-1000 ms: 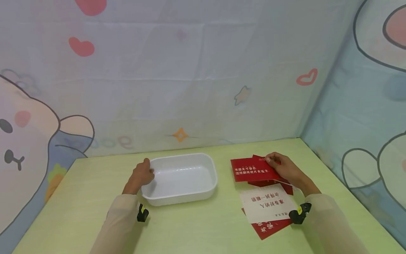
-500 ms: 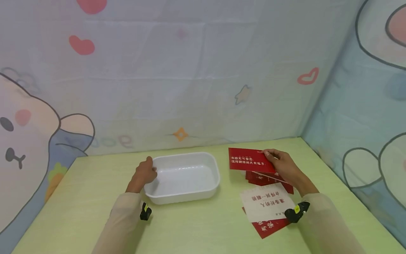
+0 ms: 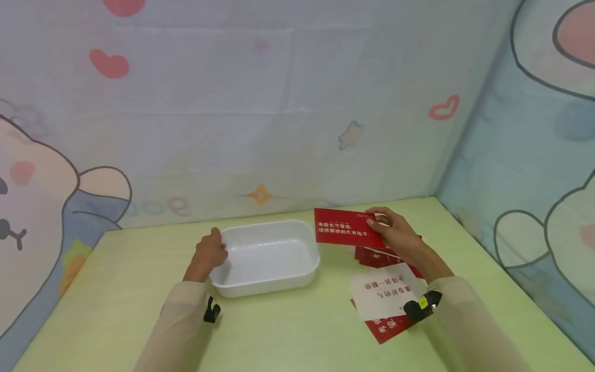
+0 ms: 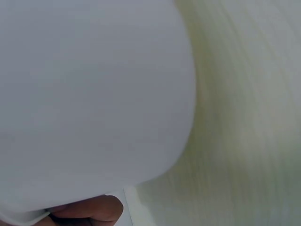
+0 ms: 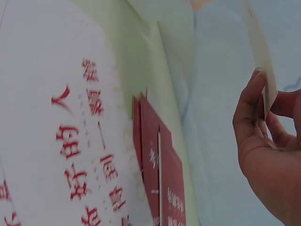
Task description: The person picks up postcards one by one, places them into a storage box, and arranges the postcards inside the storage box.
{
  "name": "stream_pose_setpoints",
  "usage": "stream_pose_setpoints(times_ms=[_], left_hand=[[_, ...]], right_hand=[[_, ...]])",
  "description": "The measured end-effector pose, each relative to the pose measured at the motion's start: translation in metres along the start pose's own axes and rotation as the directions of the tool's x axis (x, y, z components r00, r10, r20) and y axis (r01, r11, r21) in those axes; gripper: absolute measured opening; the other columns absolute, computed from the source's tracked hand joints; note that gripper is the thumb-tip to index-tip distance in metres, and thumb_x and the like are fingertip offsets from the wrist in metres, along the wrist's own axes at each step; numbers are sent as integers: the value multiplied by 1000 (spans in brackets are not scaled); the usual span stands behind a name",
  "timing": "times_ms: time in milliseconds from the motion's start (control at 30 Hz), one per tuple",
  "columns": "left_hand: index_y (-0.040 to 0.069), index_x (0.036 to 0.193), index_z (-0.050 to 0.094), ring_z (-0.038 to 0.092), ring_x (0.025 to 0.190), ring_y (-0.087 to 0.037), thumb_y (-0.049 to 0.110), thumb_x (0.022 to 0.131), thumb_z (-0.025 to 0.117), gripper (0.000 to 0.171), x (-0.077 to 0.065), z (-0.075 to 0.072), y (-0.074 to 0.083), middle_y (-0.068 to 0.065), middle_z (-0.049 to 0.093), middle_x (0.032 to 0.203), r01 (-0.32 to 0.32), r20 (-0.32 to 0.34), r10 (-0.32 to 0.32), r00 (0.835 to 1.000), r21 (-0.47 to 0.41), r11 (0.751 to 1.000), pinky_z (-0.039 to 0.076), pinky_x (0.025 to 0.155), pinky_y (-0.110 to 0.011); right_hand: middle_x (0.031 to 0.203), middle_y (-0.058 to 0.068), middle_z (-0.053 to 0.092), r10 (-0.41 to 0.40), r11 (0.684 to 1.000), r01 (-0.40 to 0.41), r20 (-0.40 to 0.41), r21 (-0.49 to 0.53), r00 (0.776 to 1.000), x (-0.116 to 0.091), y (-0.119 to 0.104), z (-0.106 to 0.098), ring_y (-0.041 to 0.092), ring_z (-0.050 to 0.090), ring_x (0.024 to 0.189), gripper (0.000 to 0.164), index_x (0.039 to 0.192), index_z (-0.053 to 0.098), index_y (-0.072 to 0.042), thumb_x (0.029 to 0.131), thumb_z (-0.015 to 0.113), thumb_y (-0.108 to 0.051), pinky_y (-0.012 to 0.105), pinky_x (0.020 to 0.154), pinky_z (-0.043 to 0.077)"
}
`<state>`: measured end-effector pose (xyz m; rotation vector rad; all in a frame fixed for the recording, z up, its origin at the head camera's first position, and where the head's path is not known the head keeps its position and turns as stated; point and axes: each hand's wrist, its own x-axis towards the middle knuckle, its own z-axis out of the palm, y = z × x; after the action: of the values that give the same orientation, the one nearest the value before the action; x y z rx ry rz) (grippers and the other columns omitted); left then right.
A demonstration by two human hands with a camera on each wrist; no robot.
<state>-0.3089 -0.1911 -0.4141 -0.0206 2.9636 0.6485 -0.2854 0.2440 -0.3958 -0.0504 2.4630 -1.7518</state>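
Left hand (image 3: 211,252): gripping white tray (image 3: 267,287) | right hand (image 3: 396,233): aloft, pinching red card (image 3: 345,228)

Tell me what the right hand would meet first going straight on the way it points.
Beyond the red card it holds, the right hand would probably meet the patterned backdrop first, though depth is hard to judge.

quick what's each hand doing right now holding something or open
Left hand: closed, gripping the white tray by its edge.
Right hand: closed, pinching a red card.
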Motion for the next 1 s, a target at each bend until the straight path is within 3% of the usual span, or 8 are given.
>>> stream_pose_setpoints(times_ms=[167,467,700,1000], left_hand=[[-11,129,37,62,90,-40,10,97,49,40,0,0,0,-34,60,111,5,-15,-5,1000,-5,1000,51,68,-43],[-8,116,44,64,78,-33,9,93,57,31,2,9,-1,-26,64,98,15,-79,-13,997,23,1000,50,56,-37],[-7,113,46,64,83,-38,10,92,58,30,0,11,5,-27,63,99,23,-113,-19,993,36,999,52,61,-41],[-7,117,46,65,85,-39,10,92,58,33,3,12,5,-28,65,101,18,-116,-13,993,44,999,51,60,-41]], right_hand=[[144,19,43,-3,1000,3,15,10,1000,3,-9,9,31,55,116,61,152,28,-21,98,55,-35,31,86,57],[144,19,44,20,999,-21,30,42,999,2,-14,28,24,59,109,58,149,34,-15,99,54,-33,31,87,56],[145,17,42,54,997,-54,-3,49,999,2,-14,43,30,58,114,57,148,36,-15,97,56,-32,34,89,56],[143,18,43,25,999,-26,24,34,999,0,-21,60,28,61,108,49,145,41,-15,99,55,-27,35,86,57]])
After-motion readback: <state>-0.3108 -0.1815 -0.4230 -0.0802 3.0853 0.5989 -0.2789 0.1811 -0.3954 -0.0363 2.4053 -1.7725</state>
